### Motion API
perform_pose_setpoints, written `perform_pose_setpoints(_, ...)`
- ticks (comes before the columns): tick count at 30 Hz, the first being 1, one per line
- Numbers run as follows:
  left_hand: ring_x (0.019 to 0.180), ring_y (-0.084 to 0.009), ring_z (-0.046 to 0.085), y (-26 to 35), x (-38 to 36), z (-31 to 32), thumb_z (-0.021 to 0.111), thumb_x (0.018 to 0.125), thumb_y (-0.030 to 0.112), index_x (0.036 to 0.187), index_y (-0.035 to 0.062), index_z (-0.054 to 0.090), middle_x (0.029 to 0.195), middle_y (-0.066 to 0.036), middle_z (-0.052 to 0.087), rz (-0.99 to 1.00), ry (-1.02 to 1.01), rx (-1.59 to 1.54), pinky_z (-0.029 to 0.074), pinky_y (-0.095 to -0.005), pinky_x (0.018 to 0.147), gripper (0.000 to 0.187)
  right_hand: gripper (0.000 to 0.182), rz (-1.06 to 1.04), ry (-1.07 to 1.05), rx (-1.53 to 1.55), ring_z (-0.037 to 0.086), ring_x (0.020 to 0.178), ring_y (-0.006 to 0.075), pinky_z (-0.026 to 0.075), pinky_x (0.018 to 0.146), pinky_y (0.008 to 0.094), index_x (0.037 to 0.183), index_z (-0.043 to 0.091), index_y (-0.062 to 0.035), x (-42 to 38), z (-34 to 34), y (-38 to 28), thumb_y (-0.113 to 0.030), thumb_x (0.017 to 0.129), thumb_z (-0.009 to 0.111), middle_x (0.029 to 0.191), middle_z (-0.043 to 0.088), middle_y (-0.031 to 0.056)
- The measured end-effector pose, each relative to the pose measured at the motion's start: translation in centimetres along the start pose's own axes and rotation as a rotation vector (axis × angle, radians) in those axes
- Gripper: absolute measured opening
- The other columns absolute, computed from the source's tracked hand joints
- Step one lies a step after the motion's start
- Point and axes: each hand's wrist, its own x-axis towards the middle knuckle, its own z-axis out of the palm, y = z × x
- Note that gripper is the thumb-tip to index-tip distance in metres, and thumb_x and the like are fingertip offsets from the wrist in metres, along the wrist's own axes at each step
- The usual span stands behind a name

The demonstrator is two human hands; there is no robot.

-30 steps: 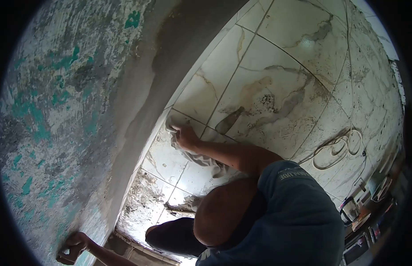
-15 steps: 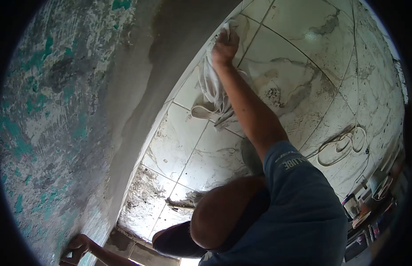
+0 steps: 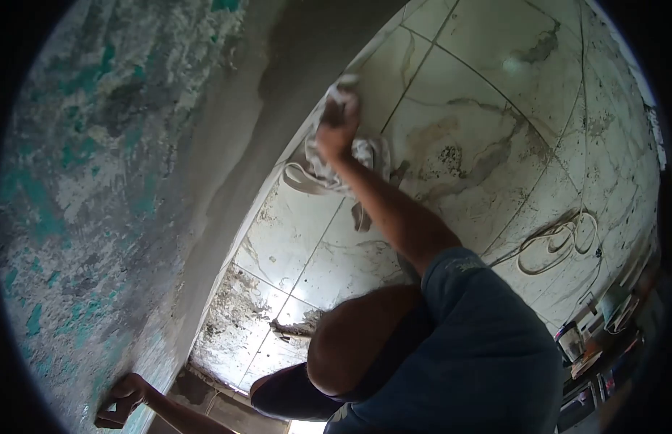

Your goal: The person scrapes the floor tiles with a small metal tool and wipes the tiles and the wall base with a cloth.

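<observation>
My right hand point(image 3: 338, 126) is closed on a bunched white cloth point(image 3: 373, 155) low along the wall's base, where the wall meets the tiled floor. The cloth has grey smudges, and part of it spreads beneath and beside my wrist. A pale band point(image 3: 303, 179) loops out on its left side. The fingers are blurred by motion. At the lower left, my left hand point(image 3: 122, 401) rests against the rough wall point(image 3: 97, 239), its fingers bent and apart, with a gap showing between them. The fingertips are dim.
Marbled floor tiles point(image 3: 459, 195) carry dirt and debris. A coiled pale cord point(image 3: 556, 242) lies to the right, near assorted items point(image 3: 571, 343) at the lower right. A short dark-ended piece point(image 3: 289, 331) lies near my bent knee point(image 3: 343, 354). Damp grey plaster point(image 3: 292, 65) borders the wall's base.
My right hand has moved down and left along the wall's base with the cloth, which is now more bunched up. My left hand stays against the wall with little shift.
</observation>
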Motion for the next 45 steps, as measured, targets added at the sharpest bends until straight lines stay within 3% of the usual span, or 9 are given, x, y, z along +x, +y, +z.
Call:
perform_pose_setpoints(8,0.052,-0.0314,0.04,1.3,4.3,-0.4,0.038,0.1,0.035,0.108,-0.0006,0.04,0.075,-0.012,0.041,0.212,0.026,-0.005,0.029,-0.0448,0.045,0.037,0.074,0.006,-0.43,-0.047,0.0,0.146,0.0367,0.005,0.118,0.0404,0.147,0.005,0.012,-5.8,-1.7,-2.3,-0.039,0.102,0.035,0.156,0.002,0.0275)
perform_pose_setpoints(11,0.054,-0.0301,0.041,0.6,3.5,-0.3,0.038,0.1,0.038,0.111,0.0006,0.038,0.077,-0.012,0.042,0.218,0.025,0.057,0.031,-0.0432,0.046,0.039,0.043,-0.057,-0.06,-0.022,0.055,0.107,0.041,0.04,0.099,0.0424,0.127,0.046,0.0088,2.8,0.0,3.6,-0.025,0.105,0.033,0.116,0.057,0.0257)
perform_pose_setpoints(14,0.054,-0.028,0.041,-1.1,1.7,0.3,0.037,0.1,0.04,0.112,0.0032,0.036,0.076,-0.011,0.042,0.213,0.08,0.173,0.03,-0.0413,0.046,0.039,0.049,-0.223,-0.244,-0.486,0.052,0.11,0.0417,0.038,0.1,0.049,0.131,0.044,0.006,-5.0,-0.1,7.2,-0.033,0.104,0.033,0.118,0.055,0.0265)
perform_pose_setpoints(18,0.054,-0.0265,0.042,1.5,4.4,-0.9,0.037,0.1,0.04,0.111,0.0049,0.035,0.077,-0.011,0.041,0.17,-0.029,0.002,0.03,-0.0402,0.045,0.037,0.084,0.049,-0.71,-0.019,0.002,0.144,0.0466,0.002,0.117,0.0485,0.145,0.007,0.0143,-12.4,-1.8,-2.5,-0.05,0.098,0.034,0.151,0.007,0.0366)
perform_pose_setpoints(22,0.053,-0.0262,0.041,-0.8,2.5,0.2,0.038,0.1,0.039,0.112,0.0055,0.036,0.076,-0.009,0.042,0.222,-0.025,0.003,0.03,-0.0405,0.045,0.036,0.075,-0.028,-0.353,-0.17,0.018,0.142,0.0433,0.014,0.117,0.0434,0.144,0.018,0.0137,-4.8,-0.9,1.4,-0.044,0.1,0.037,0.15,0.019,0.034)
perform_pose_setpoints(30,0.061,-0.0334,0.045,-0.2,1.8,-0.2,0.039,0.1,0.037,0.117,0.0006,0.038,0.083,-0.015,0.046,0.175,0.024,0.129,0.035,-0.0456,0.05,0.04,0.085,0.15,-0.912,-0.197,0.008,0.143,0.0469,0.007,0.117,0.0489,0.145,0.009,0.0151,-16.0,-0.9,-1.1,-0.052,0.097,0.033,0.151,0.009,0.0364)
perform_pose_setpoints(34,0.063,-0.0339,0.045,-0.9,1.3,0.0,0.039,0.1,0.037,0.117,0.0001,0.038,0.084,-0.016,0.046,0.193,0.012,0.131,0.036,-0.0459,0.052,0.041,0.073,-0.016,-0.395,-0.285,0.025,0.134,0.0496,0.017,0.114,0.0509,0.139,0.026,0.0159,-11.8,0.1,2.3,-0.044,0.099,0.038,0.144,0.025,0.0381)
perform_pose_setpoints(41,0.066,-0.0346,0.046,-0.7,1.3,-0.4,0.039,0.1,0.037,0.118,-0.0009,0.037,0.087,-0.017,0.046,0.181,-0.015,0.103,0.037,-0.0463,0.053,0.042,0.075,0.022,-0.931,-0.173,0.025,0.134,0.0513,0.017,0.114,0.0534,0.143,0.025,0.0098,-18.8,-1.9,-0.3,-0.046,0.095,0.043,0.144,0.028,0.0352)
perform_pose_setpoints(45,0.067,-0.0351,0.046,-0.6,1.3,-0.5,0.04,0.1,0.037,0.119,-0.0014,0.037,0.089,-0.018,0.046,0.184,-0.031,0.087,0.037,-0.0466,0.055,0.043,0.074,-0.14,-0.715,-0.282,0.023,0.136,0.0509,0.016,0.114,0.0533,0.143,0.024,0.0119,-16.0,-2.0,1.4,-0.046,0.098,0.037,0.144,0.027,0.0354)
